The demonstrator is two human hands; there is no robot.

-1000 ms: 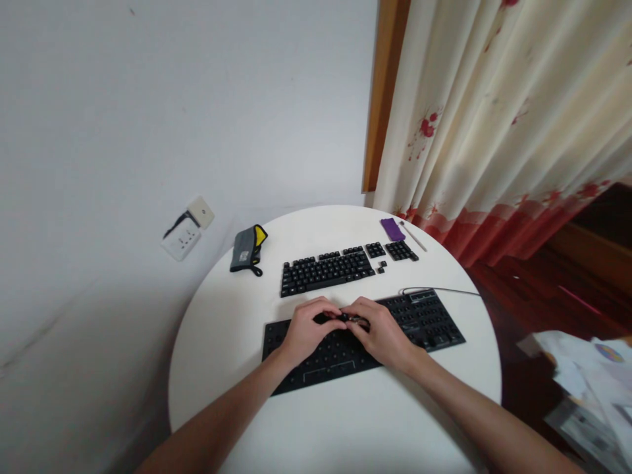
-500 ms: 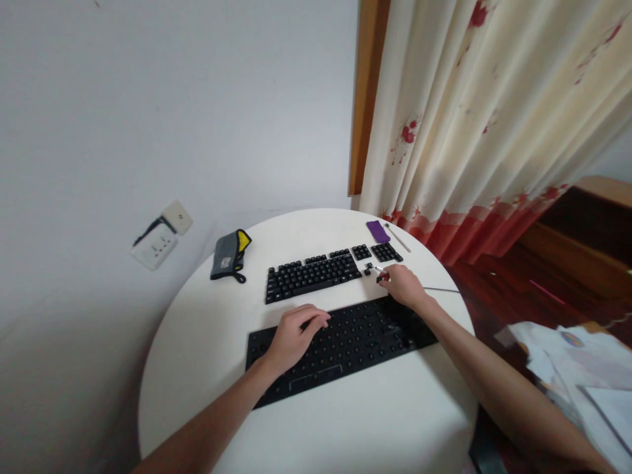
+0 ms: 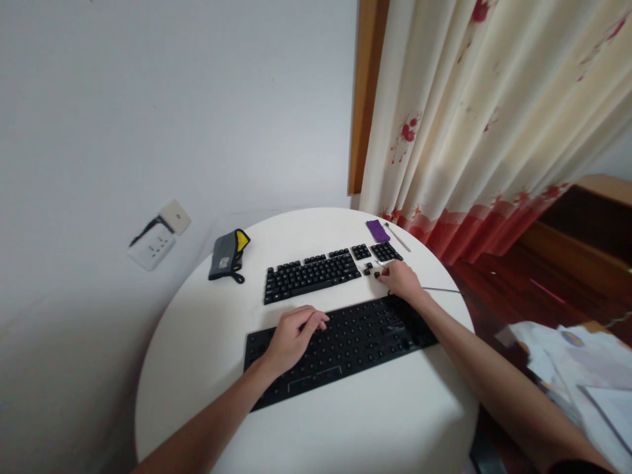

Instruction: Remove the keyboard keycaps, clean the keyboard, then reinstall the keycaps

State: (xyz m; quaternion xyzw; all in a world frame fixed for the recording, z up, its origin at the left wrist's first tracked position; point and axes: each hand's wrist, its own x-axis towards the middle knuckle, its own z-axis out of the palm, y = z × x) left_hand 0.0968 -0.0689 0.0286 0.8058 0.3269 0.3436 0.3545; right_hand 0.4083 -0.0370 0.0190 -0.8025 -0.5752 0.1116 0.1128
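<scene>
A black keyboard base (image 3: 360, 332) with its keycaps off lies slanted across the round white table. My left hand (image 3: 295, 336) rests on its left part, fingers loosely bent and holding nothing. Beyond the base's far right edge, my right hand (image 3: 402, 280) is closed on a keycap puller (image 3: 381, 263), whose thin silver end shows past the fingers. A loose black keycap (image 3: 376, 274) sits at the fingertips, beside a few other keycaps (image 3: 368, 268). Removed keycaps (image 3: 316, 276) stand in keyboard order behind the base.
A grey pouch with yellow lining (image 3: 230, 255) is at the table's far left. Toward the back right lie a purple cloth (image 3: 378, 231) and a thin brush (image 3: 397, 237). A cable (image 3: 442, 289) runs off the right edge. Papers (image 3: 573, 368) lie to the right of the table.
My right hand has lowered a keycap to the table beside the other loose ones, and that keycap now shows at the fingertips. The left hand stays in place.
</scene>
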